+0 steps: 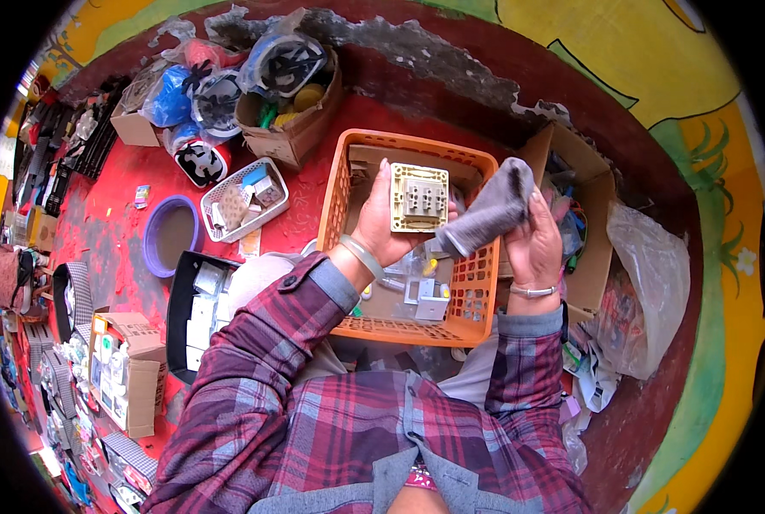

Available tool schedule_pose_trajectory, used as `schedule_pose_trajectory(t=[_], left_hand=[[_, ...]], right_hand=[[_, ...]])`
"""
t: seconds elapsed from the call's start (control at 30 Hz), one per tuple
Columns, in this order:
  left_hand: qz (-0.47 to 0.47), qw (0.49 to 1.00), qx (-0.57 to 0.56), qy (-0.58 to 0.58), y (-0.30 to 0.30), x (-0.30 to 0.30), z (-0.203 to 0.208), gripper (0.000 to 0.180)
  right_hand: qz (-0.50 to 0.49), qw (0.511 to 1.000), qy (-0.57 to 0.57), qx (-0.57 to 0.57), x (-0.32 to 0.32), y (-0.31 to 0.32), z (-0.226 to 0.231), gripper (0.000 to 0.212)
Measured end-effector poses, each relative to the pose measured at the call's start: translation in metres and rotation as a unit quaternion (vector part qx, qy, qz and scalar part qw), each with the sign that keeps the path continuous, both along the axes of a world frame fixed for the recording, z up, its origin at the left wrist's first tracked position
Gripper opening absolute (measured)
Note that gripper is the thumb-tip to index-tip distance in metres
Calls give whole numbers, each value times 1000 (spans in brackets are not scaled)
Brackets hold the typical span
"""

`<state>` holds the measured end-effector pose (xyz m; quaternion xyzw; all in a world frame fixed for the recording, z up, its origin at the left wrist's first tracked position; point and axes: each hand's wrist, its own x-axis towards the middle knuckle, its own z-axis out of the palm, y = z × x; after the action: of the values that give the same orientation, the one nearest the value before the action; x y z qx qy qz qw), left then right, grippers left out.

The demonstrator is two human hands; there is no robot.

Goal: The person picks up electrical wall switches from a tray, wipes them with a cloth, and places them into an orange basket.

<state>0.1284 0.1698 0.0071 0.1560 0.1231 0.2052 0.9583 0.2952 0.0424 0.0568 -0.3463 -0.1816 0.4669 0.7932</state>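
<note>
A cream-coloured electrical wall switch (419,199) rests in my left hand (374,218), its back with the terminal block facing up. The thumb lies along the switch's left edge and the other fingers go under it. My right hand (537,246) is closed on a grey sock (495,206), which hangs toward the switch with its lower end close to the switch's right corner. Both hands are over an orange plastic basket (473,295). Inside it, partly hidden by my hands, lie small white and clear pieces, among them a small white box (432,307).
A cardboard box (595,244) stands right of the basket, beside a clear plastic bag (652,283). To the left are a white basket (267,218), a purple basin (171,236) and a black tray (181,313) of white boxes. Another full carton (301,141) stands behind, near the wall.
</note>
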Motion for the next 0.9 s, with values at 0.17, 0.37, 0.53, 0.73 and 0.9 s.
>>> schedule_pose_trajectory(t=[0.17,0.37,0.53,0.73,0.9], left_hand=[[9,1000,6,7,-10,9,-7,63],[-22,999,-36,24,-14,7,-7,59],[-2,997,-68,-28,-16,5,-10,54],[-4,996,-76,-45,-15,2,-18,47],[-27,993,-66,-96,-15,-1,-15,45]], right_hand=[[40,872,-479,-87,-42,11,-18,54],[-53,654,-749,-93,-55,15,-30,55],[-112,660,-742,-40,-62,21,-28,43],[-138,689,-712,3,-67,26,-30,33],[-159,693,-703,19,-67,25,-31,31]])
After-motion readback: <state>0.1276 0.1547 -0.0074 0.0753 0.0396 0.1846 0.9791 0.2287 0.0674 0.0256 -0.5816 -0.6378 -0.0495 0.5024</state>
